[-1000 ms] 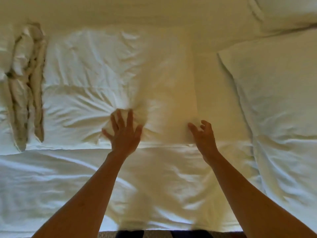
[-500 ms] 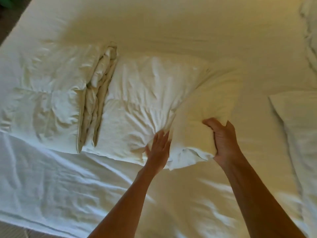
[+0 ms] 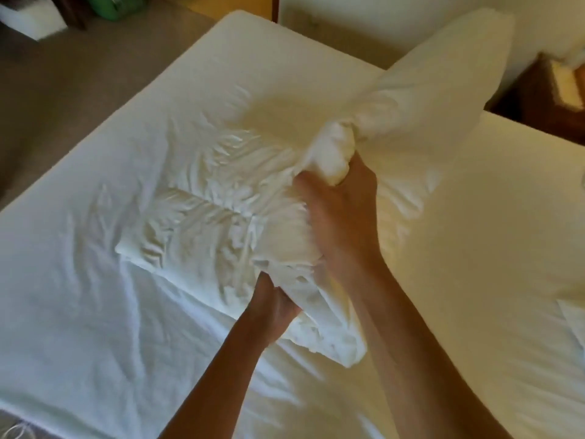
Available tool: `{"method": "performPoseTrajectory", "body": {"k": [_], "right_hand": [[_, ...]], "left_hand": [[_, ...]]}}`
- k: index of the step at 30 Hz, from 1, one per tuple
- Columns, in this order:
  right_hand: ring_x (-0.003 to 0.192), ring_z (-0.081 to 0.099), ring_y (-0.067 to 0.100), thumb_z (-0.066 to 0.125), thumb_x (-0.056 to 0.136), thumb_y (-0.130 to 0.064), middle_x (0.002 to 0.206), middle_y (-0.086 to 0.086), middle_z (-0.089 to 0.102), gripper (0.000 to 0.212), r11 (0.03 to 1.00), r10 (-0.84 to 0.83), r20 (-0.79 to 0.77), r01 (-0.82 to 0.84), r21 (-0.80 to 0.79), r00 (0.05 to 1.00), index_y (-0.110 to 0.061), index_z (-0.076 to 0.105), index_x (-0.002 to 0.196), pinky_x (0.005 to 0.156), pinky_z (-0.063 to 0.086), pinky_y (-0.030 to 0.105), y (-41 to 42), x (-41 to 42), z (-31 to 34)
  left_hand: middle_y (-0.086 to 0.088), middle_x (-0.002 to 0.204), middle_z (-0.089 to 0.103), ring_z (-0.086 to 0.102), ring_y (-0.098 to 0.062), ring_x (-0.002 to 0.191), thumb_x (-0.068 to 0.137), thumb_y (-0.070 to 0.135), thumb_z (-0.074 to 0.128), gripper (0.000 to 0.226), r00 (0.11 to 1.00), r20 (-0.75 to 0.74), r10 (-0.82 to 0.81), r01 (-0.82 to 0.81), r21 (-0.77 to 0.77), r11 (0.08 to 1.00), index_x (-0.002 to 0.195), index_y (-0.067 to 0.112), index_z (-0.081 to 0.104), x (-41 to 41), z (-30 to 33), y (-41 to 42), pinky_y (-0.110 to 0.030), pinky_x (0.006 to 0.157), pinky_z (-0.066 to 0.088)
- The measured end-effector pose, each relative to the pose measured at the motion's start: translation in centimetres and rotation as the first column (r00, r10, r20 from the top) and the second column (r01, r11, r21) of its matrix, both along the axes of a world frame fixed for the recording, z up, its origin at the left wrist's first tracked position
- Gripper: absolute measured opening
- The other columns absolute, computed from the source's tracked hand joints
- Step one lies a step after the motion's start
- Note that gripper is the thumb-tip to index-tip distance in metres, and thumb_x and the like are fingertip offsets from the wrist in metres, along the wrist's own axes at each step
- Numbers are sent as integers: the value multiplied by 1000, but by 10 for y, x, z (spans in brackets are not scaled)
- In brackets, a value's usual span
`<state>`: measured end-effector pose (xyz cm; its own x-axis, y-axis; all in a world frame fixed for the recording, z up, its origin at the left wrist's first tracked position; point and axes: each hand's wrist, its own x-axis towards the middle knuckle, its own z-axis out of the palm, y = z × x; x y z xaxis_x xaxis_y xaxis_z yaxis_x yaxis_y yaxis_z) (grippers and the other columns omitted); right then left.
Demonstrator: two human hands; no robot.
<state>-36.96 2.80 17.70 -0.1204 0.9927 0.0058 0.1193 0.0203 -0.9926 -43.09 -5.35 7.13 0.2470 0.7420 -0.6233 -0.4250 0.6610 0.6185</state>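
Rumpled white fabric pillow (image 3: 205, 217) lying mid-bed on wrinkled white bed sheet (image 3: 79, 312), right end raised, right grip (image 3: 342, 210) clenched round its bunched cloth, left grip (image 3: 275, 299) clutching its near edge

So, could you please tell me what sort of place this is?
Probably a bedroom: a bed covered in a white sheet, a pillow gripped by the left hand and right hand, and carpet beside it.
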Motion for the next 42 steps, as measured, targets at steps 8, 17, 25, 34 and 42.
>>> {"method": "performPoseTrajectory", "body": {"k": [8, 17, 25, 34, 42], "right_hand": [[114, 60, 29, 62, 86, -27, 128, 10, 61, 83, 919, 320, 505, -133, -371, 802, 1, 19, 151, 81, 43, 26, 36, -235, -118], [64, 64, 23, 58, 84, -12, 75, 8, 61, 24, 719, 654, 326, -425, -550, 683, -2, 57, 107, 43, 49, 24, 51, -280, -139], [125, 55, 29, 40, 96, -51, 137, 9, 58, 56, 391, 166, 971, -916, 93, 170, -14, 60, 132, 106, 42, 45, 226, -213, -146], [150, 15, 26, 21, 88, -66, 164, -3, 16, 65, 514, 335, 931, -856, -54, 143, -45, 27, 150, 119, 16, 46, 312, -281, -268], [143, 34, 28, 25, 89, -64, 158, 0, 32, 65, 498, 437, 878, -865, -57, 194, -39, 37, 148, 115, 29, 47, 350, -315, -330]], "left_hand": [[-4, 109, 69, 66, -23, 102, 87, 51, 58, 49, 620, 317, 718, -767, 53, 639, 124, 18, 60, -154, -56, -28, -44, 90, 49], [-7, 79, 62, 60, -22, 76, 92, 17, 64, 12, 233, -234, 944, -971, -9, 238, 84, 10, 71, -174, -75, 6, -37, 73, 54], [-4, 75, 62, 63, -25, 73, 91, 11, 52, 15, -147, -524, 839, -973, -76, -218, 89, 4, 66, -263, -111, 33, -26, 58, 50], [-25, 111, 66, 60, -41, 107, 89, 16, 52, 28, 111, -922, 372, -991, -132, -31, 105, -2, 67, -267, -205, 87, -44, 90, 48], [-18, 112, 66, 62, -39, 105, 86, 20, 48, 30, 124, -978, 165, -973, -153, -174, 106, 11, 69, -275, -236, 110, -43, 89, 48]]}}
